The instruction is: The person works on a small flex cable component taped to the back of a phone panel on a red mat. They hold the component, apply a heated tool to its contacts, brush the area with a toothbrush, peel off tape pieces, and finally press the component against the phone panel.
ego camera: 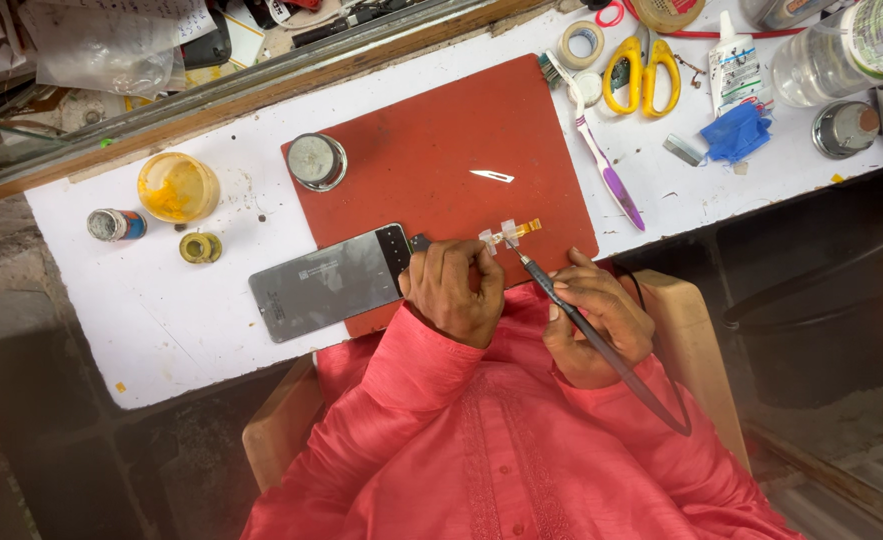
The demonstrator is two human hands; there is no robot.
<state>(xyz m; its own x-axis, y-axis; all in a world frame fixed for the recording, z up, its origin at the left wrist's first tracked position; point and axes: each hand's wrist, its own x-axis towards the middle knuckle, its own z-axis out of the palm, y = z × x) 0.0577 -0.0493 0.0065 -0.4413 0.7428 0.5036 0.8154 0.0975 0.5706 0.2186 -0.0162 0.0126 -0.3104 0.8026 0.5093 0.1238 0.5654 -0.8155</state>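
My left hand (450,290) rests on the near edge of a red mat (441,140) and pinches a small flex cable (514,233) with clear tape tabs and a gold end. A grey phone screen panel (329,280) lies beside that hand, half off the mat's left side. Gripped like a pen in my right hand (595,325) is a thin dark tool (601,340); its tip touches the flex cable. A pair of metal tweezers (492,176) lies loose on the mat above.
On the white table (161,310) stand a round metal tin (317,160), a yellow jar (177,187), a small bottle (115,224) and a tape roll (200,247). At the right are a toothbrush (601,160), yellow scissors (641,72), a glue bottle (732,60) and blue cloth (737,133).
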